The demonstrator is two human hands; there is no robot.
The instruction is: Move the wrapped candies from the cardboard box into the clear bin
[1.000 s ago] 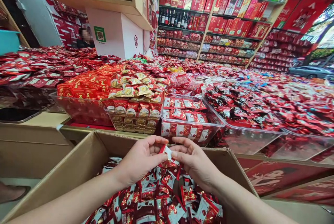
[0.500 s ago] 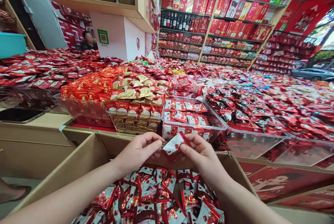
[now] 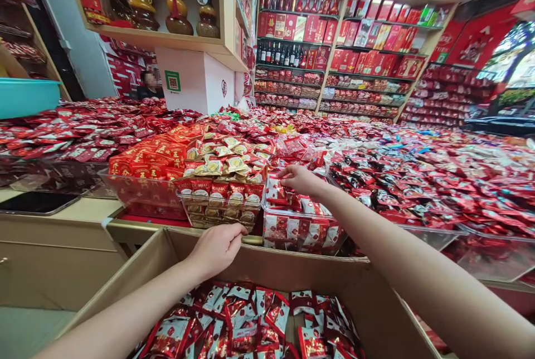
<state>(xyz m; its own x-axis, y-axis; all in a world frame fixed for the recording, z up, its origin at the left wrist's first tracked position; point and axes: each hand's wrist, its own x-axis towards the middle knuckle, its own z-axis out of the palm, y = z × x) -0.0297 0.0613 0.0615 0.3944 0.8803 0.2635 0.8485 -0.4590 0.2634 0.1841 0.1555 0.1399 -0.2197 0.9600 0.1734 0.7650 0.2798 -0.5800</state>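
Note:
My right hand (image 3: 301,180) reaches into the clear bin (image 3: 292,213) of red-and-white packets, fingers bent down on a packet (image 3: 275,189) near its back left. My left hand (image 3: 223,245) is closed above the far side of the cardboard box (image 3: 267,267), near the bin of durian packets (image 3: 221,197); what its fingers hold, if anything, is hidden. Many red-and-white packets (image 3: 246,328) lie loose inside the box, below both hands.
Red packets (image 3: 146,155) fill a bin to the left. A dark phone or tablet (image 3: 37,202) lies on the left counter. Heaps of packets (image 3: 418,180) spread right. A person (image 3: 150,86) is at the back left.
My right hand has moved forward from above the box to the clear bin, with its packet. My left hand has come down slightly and apart from the right. The view has tilted up.

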